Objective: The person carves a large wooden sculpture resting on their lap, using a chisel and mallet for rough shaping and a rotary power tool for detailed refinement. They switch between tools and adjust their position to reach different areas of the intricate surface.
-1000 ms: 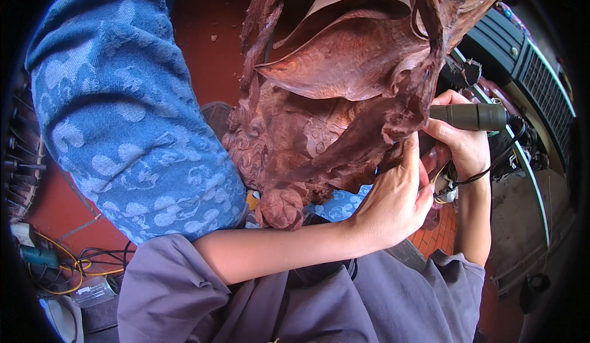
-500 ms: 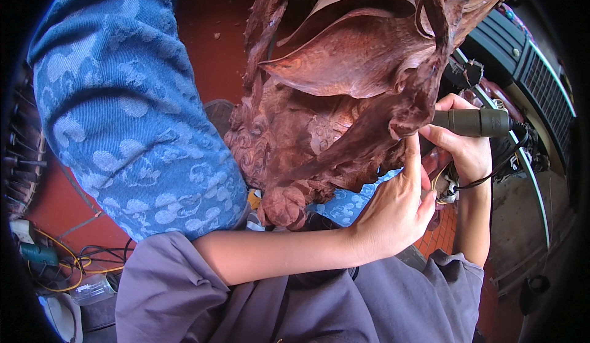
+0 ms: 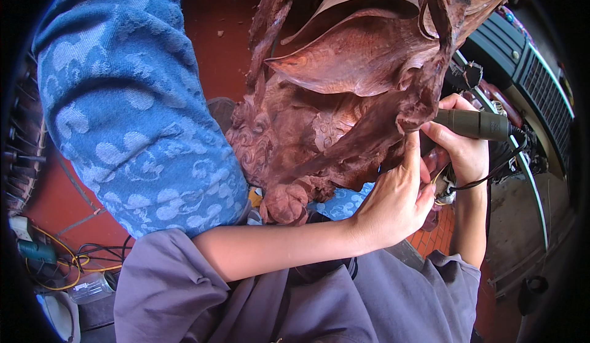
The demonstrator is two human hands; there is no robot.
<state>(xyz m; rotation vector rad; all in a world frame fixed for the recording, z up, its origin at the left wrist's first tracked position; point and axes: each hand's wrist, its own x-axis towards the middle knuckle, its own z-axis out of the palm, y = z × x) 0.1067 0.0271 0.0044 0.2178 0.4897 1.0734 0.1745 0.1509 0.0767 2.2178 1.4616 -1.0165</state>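
Observation:
A large reddish-brown wood carving [image 3: 350, 54], with leaf-like sheets, curls and a rounded knob, fills the upper middle. My right hand [image 3: 460, 149] is closed around a dark olive cylindrical power handpiece [image 3: 473, 123], with a black cord running from its rear end. Its working tip is hidden behind the carving's right edge. My left hand [image 3: 393, 208] reaches across from the left, its index finger stretched up against the carving's lower right edge. The thumb is out to the side and the other fingers are partly hidden; that hand holds no tool.
Blue patterned trousers [image 3: 135, 115] cover my bent leg at left. A rack of thin tools [image 3: 24, 158] stands at the far left, above cords and a clear plastic container [image 3: 92, 289]. At right are a dark grey cabinet-like case [image 3: 522, 54] and a pale strip [image 3: 531, 186].
Both hands keep nearly the same positions, with the handpiece still at the carving's right edge. The carving and leg appear shifted very slightly to the right in view.

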